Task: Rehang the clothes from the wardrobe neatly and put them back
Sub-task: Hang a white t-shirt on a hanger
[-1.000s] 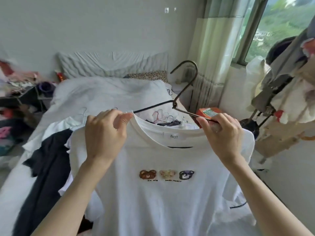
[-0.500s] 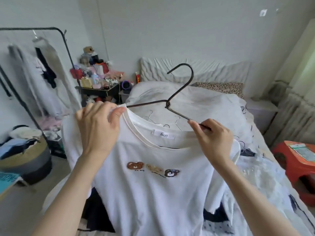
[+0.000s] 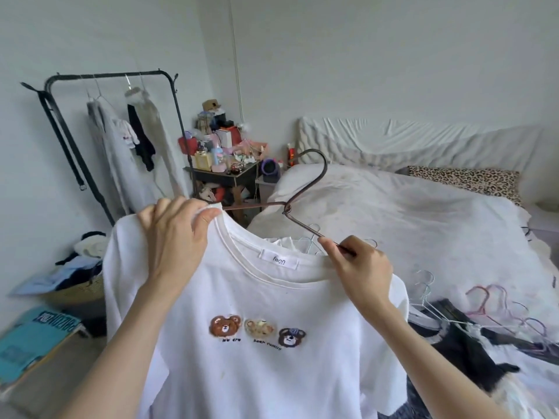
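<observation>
There is one view only, from a wide-angle camera worn on the person's head, so no part of the scene is shared with a second view. It looks forward and somewhat down, with straight lines bowing toward the edges. The bed (image 3: pixel 423 225) serves as the landmark: the camera stands off its foot end, facing toward its head end and the wall behind it. Nearest the lens, in front of the bed, are both forearms and a white T-shirt (image 3: pixel 257 358), filling the lower middle. Left of the bed, farther off, stands a black clothes rack (image 3: pixel 169 95) against the wall.
</observation>
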A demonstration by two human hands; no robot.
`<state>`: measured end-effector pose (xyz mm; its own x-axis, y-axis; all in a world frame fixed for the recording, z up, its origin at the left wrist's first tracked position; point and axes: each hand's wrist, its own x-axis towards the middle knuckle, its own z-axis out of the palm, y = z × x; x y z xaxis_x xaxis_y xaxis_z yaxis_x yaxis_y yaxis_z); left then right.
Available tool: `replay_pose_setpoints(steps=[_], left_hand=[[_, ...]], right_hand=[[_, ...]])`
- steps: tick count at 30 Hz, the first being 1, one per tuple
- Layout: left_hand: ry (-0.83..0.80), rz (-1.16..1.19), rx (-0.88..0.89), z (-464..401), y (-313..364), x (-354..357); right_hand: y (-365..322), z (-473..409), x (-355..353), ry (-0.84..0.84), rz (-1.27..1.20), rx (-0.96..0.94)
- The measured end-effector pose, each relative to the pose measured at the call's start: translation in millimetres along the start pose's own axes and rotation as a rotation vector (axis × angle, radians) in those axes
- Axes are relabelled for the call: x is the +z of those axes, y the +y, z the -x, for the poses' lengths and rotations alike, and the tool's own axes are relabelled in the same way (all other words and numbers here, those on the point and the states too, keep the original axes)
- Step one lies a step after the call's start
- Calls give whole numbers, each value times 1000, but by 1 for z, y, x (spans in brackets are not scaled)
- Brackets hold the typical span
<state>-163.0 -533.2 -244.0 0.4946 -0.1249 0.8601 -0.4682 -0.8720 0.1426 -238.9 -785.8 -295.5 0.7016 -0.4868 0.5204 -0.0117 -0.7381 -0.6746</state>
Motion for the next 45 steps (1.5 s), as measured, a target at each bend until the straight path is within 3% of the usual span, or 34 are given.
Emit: replay_pose_setpoints(steps=[4, 14, 22, 26, 31, 36, 39, 45], left_hand=[[-116, 44, 30, -32, -43, 83], [-805, 49, -9, 3, -113, 332], [-906, 72, 145, 63, -118, 473], [-1015, -11, 131, 83, -104, 515], [-1200, -33, 115, 96, -87, 533], [-1113, 261, 246, 114, -47, 505], [-1065, 423, 334, 132, -12, 475], [-1076, 706, 345, 153, 93, 396]], right_hand=[[14, -43, 63, -7, 45, 94], [127, -88, 220, -295, 299, 318], [230, -104, 295, -411, 410, 439], [265, -104, 315, -468, 439, 547], [278, -104, 314, -563, 463, 551], [278, -66, 268, -562, 465, 482], [265, -34, 221, -448, 414, 522], [218, 54, 105, -222, 379, 630]])
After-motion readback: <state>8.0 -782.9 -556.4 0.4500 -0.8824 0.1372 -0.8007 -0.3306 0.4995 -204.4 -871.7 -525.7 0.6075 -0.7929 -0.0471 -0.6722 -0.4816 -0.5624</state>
